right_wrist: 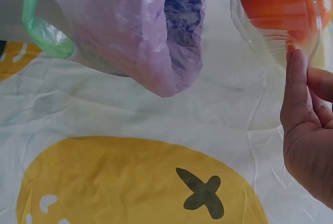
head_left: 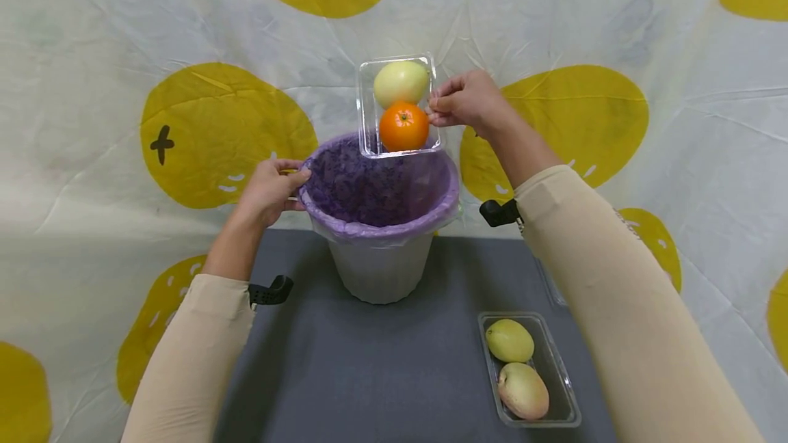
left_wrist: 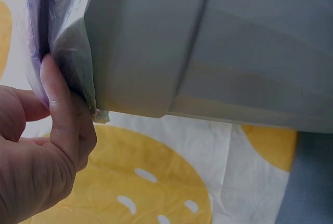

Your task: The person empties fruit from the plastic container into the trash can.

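Note:
A white bin (head_left: 379, 269) lined with a purple plastic bag (head_left: 394, 231) stands on the grey table. At its left rim my left hand (head_left: 271, 190) grips the folded-over bag edge, fingers outside and thumb at the top. My right hand (head_left: 468, 101) pinches the right edge of a clear plastic tray (head_left: 369, 135), held up above the far side of the bin's mouth. In that tray lie an orange (head_left: 403, 127) and, above it in view, a pale yellow-green fruit (head_left: 400, 83). The right wrist view shows thumb and fingers (right_wrist: 296, 78) on the tray's edge.
A second clear tray (head_left: 563, 398) rests at the table's front right, holding a yellow fruit (head_left: 509, 340) and a pinkish-yellow fruit (head_left: 523, 390). Another clear tray (head_left: 550, 286) is partly hidden by my right sleeve. A patterned cloth (head_left: 382, 39) hangs behind the table (head_left: 369, 368).

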Demonstrator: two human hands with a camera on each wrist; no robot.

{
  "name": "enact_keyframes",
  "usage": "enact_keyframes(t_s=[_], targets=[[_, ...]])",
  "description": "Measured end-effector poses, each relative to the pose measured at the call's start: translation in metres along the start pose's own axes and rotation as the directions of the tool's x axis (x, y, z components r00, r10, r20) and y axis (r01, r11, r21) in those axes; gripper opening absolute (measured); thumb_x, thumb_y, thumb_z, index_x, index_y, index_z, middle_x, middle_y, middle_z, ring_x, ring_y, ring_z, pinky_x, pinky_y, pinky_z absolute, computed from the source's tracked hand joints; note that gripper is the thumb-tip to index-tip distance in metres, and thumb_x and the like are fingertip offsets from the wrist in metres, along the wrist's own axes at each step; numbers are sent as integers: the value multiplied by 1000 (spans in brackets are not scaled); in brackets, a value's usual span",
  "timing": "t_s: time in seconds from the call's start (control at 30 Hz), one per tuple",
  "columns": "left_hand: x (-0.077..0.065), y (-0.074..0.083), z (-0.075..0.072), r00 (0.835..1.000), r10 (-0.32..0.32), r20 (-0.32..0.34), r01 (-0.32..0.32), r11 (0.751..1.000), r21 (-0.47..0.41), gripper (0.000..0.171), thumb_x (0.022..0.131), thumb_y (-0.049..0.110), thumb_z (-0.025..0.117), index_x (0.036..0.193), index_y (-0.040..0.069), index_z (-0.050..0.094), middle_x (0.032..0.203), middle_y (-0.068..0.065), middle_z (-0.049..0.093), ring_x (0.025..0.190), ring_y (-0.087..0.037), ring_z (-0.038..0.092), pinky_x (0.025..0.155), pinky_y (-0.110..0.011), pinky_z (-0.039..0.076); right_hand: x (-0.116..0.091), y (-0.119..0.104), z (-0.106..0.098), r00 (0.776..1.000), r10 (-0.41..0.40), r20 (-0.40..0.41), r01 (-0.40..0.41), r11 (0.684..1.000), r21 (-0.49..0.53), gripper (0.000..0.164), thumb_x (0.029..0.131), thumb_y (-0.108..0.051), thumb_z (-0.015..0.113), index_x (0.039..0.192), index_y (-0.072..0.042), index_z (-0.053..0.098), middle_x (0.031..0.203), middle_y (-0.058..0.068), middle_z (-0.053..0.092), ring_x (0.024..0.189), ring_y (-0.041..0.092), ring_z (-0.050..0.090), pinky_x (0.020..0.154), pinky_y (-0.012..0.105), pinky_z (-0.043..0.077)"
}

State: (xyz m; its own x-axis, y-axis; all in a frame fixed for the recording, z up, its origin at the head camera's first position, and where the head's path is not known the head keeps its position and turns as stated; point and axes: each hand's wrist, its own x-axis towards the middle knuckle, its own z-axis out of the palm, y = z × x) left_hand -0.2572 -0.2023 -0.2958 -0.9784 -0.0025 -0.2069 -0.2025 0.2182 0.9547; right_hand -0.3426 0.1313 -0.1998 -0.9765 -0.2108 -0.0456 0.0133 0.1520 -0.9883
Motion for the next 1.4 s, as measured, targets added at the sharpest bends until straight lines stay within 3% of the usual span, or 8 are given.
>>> enact_keyframes(t_s=[0.23,0.37,0.73,1.13,1.4], targets=[[-1,0,-1,1000,-3,-3,3,1000,-14,55,109,21,54,158,3,37,118,-8,55,77,-9,64,65,-26,62,0,-1,2,999,-27,-31,28,999,28,3,94,7,68,96,7,66,75,10,71,60,17,72,59,27,62],[0,0,-2,1000,-4,-1,4,1000,-13,55,109,21,54,158,3,36,118,-7,55,76,-9,64,64,-26,62,-1,-2,3,998,-46,-43,46,999,-5,13,94,5,70,106,10,66,78,9,72,62,17,73,59,27,62],[0,0,-1,1000,-9,1,9,1000,-18,54,109,21,54,157,3,38,116,-7,55,76,-9,64,64,-26,62,-3,4,6,990,-123,-74,120,992,-41,12,92,3,73,102,8,68,79,7,73,65,16,74,62,28,63],[0,1,-1,1000,-8,-2,8,1000,-9,53,109,20,54,156,2,38,116,-8,55,75,-9,64,63,-25,62,3,11,8,977,-186,-104,182,982,-50,25,90,4,75,111,16,68,83,9,74,65,17,74,64,30,63],[1,0,-1,1000,-8,0,8,1000,-5,54,109,21,54,157,3,38,117,-9,55,76,-10,65,65,-26,62,4,15,8,960,-242,-142,223,965,-139,24,90,-1,78,109,11,72,90,11,76,66,15,73,65,26,63]])
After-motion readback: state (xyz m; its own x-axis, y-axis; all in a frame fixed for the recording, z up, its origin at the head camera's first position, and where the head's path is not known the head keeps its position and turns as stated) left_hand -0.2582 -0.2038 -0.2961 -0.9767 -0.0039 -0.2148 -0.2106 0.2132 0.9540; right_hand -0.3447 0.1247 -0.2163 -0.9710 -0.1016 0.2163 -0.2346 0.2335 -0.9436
